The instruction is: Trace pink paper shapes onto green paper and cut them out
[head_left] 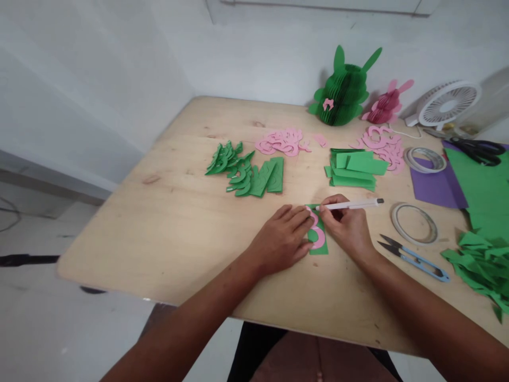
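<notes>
A pink paper cutout (317, 238) with a rounded outline lies on a green paper strip (322, 251) near the table's front. My left hand (284, 236) rests on both from the left, fingers stretched out and pressing the cutout down. In my right hand (345, 225) is a white pen (353, 204), pinched between the fingers. Its tip meets the upper part of the strip, beside the cutout's edge. My left fingers hide part of the cutout's left side.
Behind my hands lie green strips (353, 178), green cutouts (238, 175) and pink cutouts (283, 141). Thread snips (417, 261), a tape roll (414, 224) and green scraps (483, 268) are at right. Paper rabbits (344, 93) and a fan (449, 103) stand by the wall.
</notes>
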A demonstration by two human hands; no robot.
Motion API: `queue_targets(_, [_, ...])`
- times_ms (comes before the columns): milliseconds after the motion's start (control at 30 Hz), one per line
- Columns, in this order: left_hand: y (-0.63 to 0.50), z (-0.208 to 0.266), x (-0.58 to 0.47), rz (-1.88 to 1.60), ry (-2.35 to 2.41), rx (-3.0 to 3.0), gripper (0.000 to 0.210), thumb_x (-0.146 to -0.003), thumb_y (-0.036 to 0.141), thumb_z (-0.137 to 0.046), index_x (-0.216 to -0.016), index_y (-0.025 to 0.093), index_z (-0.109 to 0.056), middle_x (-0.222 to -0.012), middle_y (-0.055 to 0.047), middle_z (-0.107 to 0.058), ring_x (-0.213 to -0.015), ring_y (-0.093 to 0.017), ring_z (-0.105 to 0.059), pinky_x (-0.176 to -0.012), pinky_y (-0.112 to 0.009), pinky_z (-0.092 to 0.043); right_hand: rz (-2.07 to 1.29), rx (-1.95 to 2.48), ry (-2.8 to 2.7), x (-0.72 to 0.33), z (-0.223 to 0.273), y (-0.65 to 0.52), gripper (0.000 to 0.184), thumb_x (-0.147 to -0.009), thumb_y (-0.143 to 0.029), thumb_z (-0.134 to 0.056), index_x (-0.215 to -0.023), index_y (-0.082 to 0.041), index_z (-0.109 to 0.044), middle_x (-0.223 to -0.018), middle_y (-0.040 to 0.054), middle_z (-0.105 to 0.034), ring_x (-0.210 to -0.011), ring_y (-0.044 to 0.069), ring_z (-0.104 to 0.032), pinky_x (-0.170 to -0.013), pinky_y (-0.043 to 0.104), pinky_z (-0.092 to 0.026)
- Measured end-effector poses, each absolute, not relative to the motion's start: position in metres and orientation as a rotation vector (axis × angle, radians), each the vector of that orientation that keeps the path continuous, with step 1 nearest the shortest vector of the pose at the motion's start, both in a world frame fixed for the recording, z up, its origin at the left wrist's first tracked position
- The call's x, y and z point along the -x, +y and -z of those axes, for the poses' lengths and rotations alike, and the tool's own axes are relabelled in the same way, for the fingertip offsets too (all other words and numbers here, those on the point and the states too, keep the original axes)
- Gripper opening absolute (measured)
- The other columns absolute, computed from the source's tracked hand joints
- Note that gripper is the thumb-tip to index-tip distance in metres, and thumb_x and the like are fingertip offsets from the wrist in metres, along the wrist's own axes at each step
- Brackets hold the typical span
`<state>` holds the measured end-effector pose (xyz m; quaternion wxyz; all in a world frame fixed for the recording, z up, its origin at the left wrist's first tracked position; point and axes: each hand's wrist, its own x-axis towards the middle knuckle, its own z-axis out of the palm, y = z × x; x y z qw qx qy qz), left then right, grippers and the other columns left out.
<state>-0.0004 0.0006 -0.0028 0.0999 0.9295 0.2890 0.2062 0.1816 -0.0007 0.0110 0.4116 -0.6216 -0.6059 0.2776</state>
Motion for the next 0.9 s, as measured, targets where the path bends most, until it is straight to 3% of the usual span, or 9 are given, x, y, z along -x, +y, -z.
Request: queue_targets(900, [0.0001,0.0028,0.0003,-0.598,0.867,-2.747,0.041,-0.091,0.033,-0.046,-0.125,0.011,-0.051,-0.13,-0.012,-0.055,-0.128,-0.024,-0.045,-0.11,-0.043,-0.031,-0.693,1.561,-1.568,-0.1816,-0.011,0.0,0.006,-0.077,-0.023,-0.056,-0.077,-0.017,-0.058,-0.059,-0.0022,-0.056,-0.05,0.011,-0.048,-0.048,0.023,-0.037])
